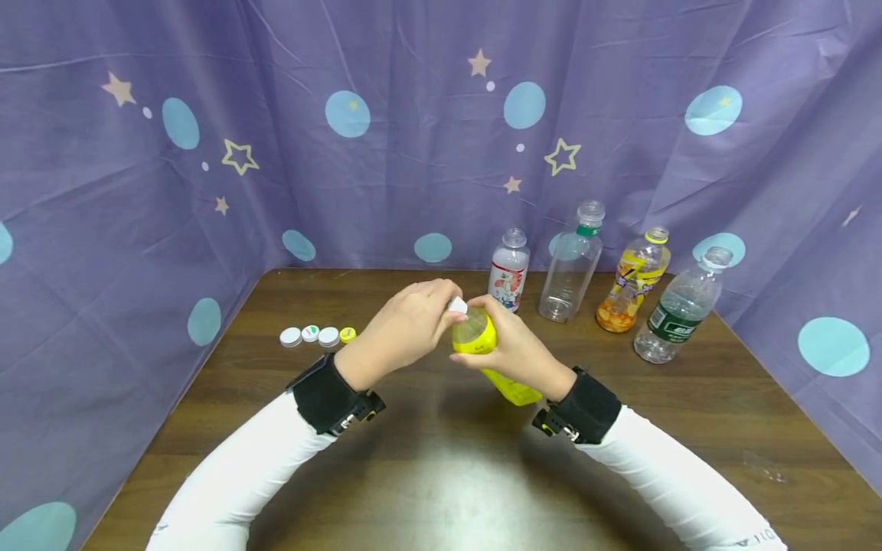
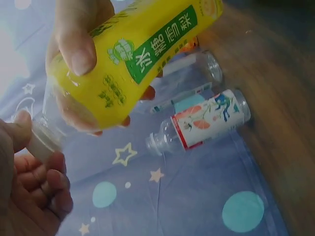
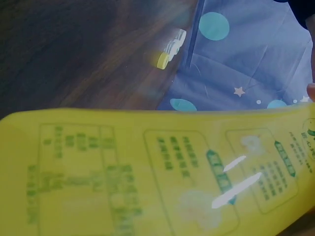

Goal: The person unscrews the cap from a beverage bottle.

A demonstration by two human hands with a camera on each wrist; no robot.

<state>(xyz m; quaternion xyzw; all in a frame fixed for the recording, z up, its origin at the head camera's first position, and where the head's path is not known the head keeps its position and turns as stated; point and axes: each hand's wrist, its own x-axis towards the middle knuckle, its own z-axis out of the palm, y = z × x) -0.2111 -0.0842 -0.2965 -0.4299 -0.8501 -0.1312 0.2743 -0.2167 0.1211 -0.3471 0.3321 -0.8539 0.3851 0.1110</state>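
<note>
Our right hand (image 1: 518, 353) grips the yellow bottle (image 1: 482, 348), steadying it, while our left hand (image 1: 406, 325) pinches its white cap (image 1: 458, 305).

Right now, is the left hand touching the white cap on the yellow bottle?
Touching. The left wrist view shows the left hand with thumb and fingers pinching the white cap of the yellow bottle; the head view agrees.

Both arms in white long sleeves; black wrist bands w/ small yellow-and-metal buckle bits by left hand (image 1: 403, 329) & right hand (image 1: 517, 352); right sleeve has small dark print nr elbow
</note>
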